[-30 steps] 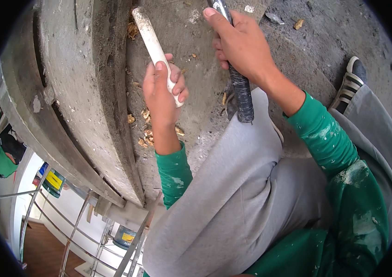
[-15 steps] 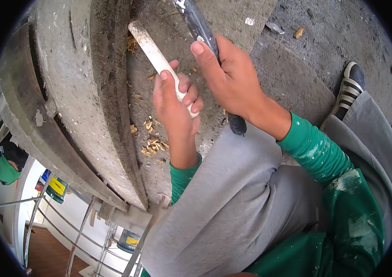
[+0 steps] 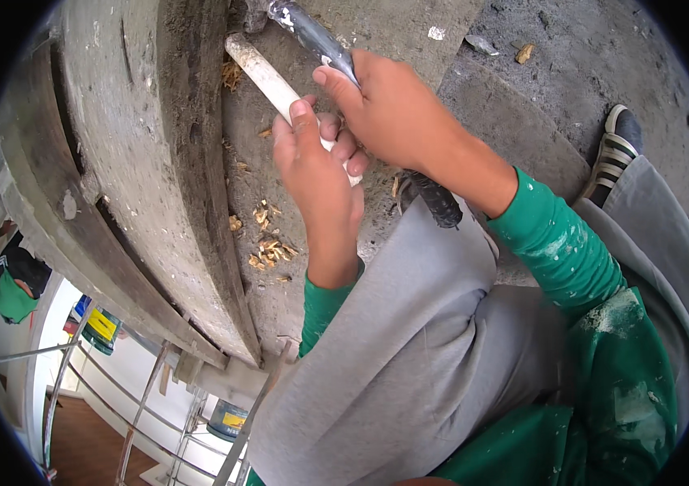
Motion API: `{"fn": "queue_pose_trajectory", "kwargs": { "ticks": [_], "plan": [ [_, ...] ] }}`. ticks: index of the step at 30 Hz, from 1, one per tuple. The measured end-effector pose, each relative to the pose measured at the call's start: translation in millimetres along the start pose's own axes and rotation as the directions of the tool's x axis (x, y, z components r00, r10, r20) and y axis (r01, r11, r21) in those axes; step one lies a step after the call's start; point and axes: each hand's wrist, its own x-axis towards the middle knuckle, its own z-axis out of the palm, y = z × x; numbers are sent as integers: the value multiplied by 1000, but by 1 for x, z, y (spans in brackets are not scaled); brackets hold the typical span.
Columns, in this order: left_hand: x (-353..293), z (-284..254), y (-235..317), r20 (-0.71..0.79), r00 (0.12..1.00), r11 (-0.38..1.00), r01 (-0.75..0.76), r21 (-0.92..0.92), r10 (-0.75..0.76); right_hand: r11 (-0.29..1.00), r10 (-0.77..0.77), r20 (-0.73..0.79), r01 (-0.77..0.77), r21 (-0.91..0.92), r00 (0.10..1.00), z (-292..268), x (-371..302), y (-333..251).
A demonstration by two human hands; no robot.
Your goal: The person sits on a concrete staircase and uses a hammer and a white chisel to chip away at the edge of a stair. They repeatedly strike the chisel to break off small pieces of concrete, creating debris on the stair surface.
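My left hand point(image 3: 316, 174) is closed round a white stick point(image 3: 263, 73), thumb laid along it, the dirty upper end pointing up and left toward the concrete ledge. My right hand point(image 3: 401, 109) grips a dark hammer point(image 3: 312, 36) with white paint flecks on its shaft. Its black grip end sticks out below the wrist, over my grey-trousered knee. A grey block at the shaft's far end, apparently the head, is partly cut off by the picture's top. The two hands are close together, the right one just above and beside the left.
A rough concrete ledge point(image 3: 130, 105) curves down the left side. Pale brown chips point(image 3: 271, 253) lie on the grey concrete floor point(image 3: 515, 113). Metal scaffold rails point(image 3: 146, 389), labelled buckets point(image 3: 101, 328) and another person in green point(image 3: 10, 296) are at lower left. My shoe point(image 3: 616, 154) rests at right.
The hammer has swung left and tilted further, bringing its grey far end into view. My right hand has moved slightly left and up. My left hand has shifted slightly right with the stick.
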Motion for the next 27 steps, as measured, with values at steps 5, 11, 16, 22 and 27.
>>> {"fn": "queue_pose_trajectory", "kwargs": {
  "ticks": [5, 11, 16, 22, 27],
  "plan": [
    [0, -8, -2, -8, 1000, 995, 16, 103, -15, 979, -200, -220, 202, -14, 955, -5, 0, 4],
    [3, -8, 3, -3, 1000, 986, 31, 162, -30, 989, -116, -22, 113, -91, 993, 6, 7, 19],
    [3, -7, -4, -54, 999, 991, 15, 130, -8, 953, -298, -329, 260, -153, 896, -4, 9, 7],
    [8, 1, -11, -45, 997, 979, -51, 197, 61, 925, -196, -114, 146, -351, 974, 7, 9, 25],
    [11, -25, 1, 43, 997, 989, 53, 138, -60, 959, -282, -356, 262, -105, 891, -12, 5, -4]
  ]
}}
